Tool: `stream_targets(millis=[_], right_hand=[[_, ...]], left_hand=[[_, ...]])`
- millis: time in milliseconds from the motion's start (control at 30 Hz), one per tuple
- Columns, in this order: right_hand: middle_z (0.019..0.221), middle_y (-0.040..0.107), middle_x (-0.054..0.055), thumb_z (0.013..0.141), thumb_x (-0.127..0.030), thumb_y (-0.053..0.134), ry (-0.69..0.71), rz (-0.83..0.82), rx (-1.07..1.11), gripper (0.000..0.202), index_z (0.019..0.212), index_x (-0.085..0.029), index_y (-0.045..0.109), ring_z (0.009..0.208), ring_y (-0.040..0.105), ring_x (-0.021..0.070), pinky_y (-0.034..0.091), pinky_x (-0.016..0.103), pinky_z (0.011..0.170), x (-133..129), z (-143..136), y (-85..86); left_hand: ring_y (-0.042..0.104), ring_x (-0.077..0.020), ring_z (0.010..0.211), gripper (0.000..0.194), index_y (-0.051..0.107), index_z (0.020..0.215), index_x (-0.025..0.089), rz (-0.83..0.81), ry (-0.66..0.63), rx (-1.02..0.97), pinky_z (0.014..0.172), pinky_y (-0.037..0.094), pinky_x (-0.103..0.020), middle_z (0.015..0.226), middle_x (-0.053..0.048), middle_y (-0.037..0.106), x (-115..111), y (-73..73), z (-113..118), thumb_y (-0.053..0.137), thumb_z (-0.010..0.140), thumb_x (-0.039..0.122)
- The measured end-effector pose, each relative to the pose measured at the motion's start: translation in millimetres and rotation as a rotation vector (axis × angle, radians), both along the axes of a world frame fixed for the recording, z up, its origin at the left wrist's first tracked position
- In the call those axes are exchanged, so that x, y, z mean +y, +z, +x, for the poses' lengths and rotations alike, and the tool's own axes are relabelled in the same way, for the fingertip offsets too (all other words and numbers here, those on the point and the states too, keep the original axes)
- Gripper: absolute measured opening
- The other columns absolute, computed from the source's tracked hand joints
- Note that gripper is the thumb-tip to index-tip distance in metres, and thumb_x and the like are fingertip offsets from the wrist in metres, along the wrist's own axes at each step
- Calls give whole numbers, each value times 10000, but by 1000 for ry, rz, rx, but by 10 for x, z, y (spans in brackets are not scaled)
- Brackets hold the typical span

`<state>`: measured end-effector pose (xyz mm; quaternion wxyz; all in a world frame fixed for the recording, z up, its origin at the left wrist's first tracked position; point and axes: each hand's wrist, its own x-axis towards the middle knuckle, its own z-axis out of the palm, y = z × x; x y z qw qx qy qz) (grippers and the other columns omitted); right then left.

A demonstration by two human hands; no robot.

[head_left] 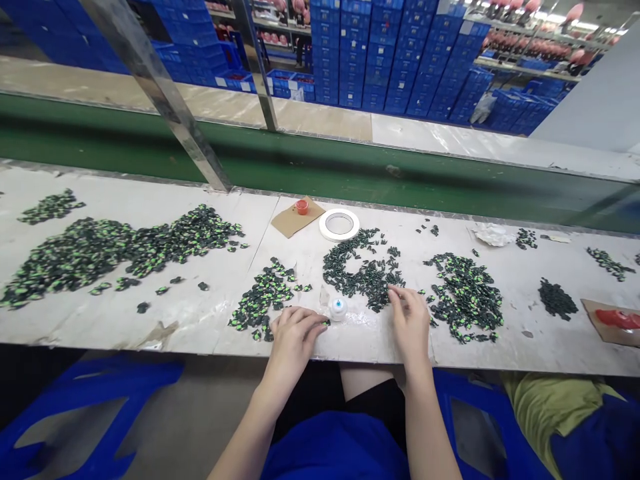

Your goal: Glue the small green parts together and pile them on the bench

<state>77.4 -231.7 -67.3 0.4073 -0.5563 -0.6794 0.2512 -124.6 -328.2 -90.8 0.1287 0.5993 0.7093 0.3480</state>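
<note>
My left hand (294, 335) is closed in a pinch, and a small black-and-green part (327, 323) shows at its fingertips. Just right of those fingertips stands a small white bottle with a blue tip (338, 309). My right hand (411, 325) has thumb and forefinger brought together at the right edge of a pile of small dark pieces (350, 273). Whatever is between those fingers is too small to make out. Beside my left hand lies a heap of black-and-green parts (265, 297); a similar heap (467, 297) spreads to the right of my right hand.
A roll of white tape (339, 212) lies behind the dark pieces, next to a red cup (302, 207) on cardboard (286, 223). Larger heaps of parts (95, 250) cover the left. A green belt (325, 167) and metal post (165, 100) border the back; another person's sleeve (550, 407) is right.
</note>
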Motion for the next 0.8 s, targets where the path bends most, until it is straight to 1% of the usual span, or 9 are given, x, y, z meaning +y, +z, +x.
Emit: stream_targets(millis=[33,100,167,267,400,533,633,733,800], right_hand=[[907,695,99,871,-462,525,-70,5,-31,320,901,-219,731,913,557,267,436,425,823,50,35,-8],[831,694,102,825,-502,570,-130,-5,-94,339,815,-206,735,847,547,271,415,418,799,133,59,-45],[786,692,100,788,-526,604,-122,-19,-141,346,770,-206,733,801,545,269,403,408,776,185,42,-93],[748,687,93,764,-506,632,-108,-4,-150,305,723,-219,730,772,545,262,400,394,748,215,9,-136],[738,706,87,726,-443,674,-110,-40,-42,228,703,-225,736,776,570,260,431,401,749,178,20,-75],[810,740,81,716,-440,682,-110,-190,249,259,777,-198,751,763,641,237,499,384,719,-2,4,75],[750,741,70,654,-413,744,-97,-291,440,255,753,-178,744,727,674,230,539,357,667,-225,-69,158],[712,732,49,656,-367,756,-60,-303,555,268,844,-176,738,689,684,204,562,333,657,-436,-153,183],[745,739,54,684,-361,738,-48,-287,571,233,833,-182,737,695,690,196,572,321,662,-533,-192,180]], left_hand=[[567,-269,889,115,725,825,279,10,2,-13,765,390,-402,843,-39,726,-6,-2,7,613,828,251],[575,-269,900,117,712,822,273,28,8,-39,777,399,-406,851,-35,731,-28,10,22,598,837,247],[593,-259,891,127,704,847,268,49,16,-69,788,417,-406,850,-33,731,-64,46,41,578,850,250],[626,-229,852,152,701,902,260,97,16,-146,791,462,-384,847,-31,721,-132,130,93,554,868,261],[648,-206,829,140,704,895,243,161,-10,-298,749,521,-332,838,-35,711,-190,237,222,568,867,250],[666,-198,813,120,705,888,222,200,-39,-416,714,551,-300,836,-45,722,-166,316,380,589,857,222],[685,-194,804,128,712,900,212,203,-48,-447,729,561,-297,853,-50,738,-118,373,477,590,862,218],[691,-199,813,134,720,908,210,216,-61,-445,750,566,-310,870,-54,746,-72,410,543,594,863,223],[689,-203,829,141,722,918,210,234,-71,-431,763,566,-317,879,-58,747,-52,416,570,591,866,218]])
